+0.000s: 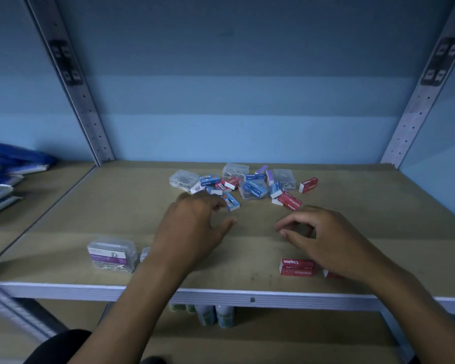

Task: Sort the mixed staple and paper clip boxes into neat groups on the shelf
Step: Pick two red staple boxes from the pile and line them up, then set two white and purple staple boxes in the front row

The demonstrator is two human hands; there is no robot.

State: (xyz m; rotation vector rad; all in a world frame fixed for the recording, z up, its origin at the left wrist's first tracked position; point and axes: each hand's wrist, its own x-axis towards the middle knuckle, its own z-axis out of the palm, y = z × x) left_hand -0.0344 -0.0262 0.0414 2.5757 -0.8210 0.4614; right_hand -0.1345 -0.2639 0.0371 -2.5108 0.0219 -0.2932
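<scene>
A mixed pile (247,183) of red and blue staple boxes and clear paper clip boxes lies at the back middle of the brown shelf (90,206). A blue box (231,201) sits just beyond my left hand (192,227), whose fingers are apart and hold nothing. My right hand (323,235) hovers over the board, fingers loosely curled and empty. A clear paper clip box (112,256) stands at the front left, with another mostly hidden behind my left wrist. A red staples box (297,267) lies at the front right, a second one partly under my right hand.
Grey metal uprights (76,82) flank the shelf at the back corners. Blue and white packets (5,174) are stacked on the neighbouring shelf to the left. Small bottles (216,315) stand on the lower shelf under the white front edge (247,298).
</scene>
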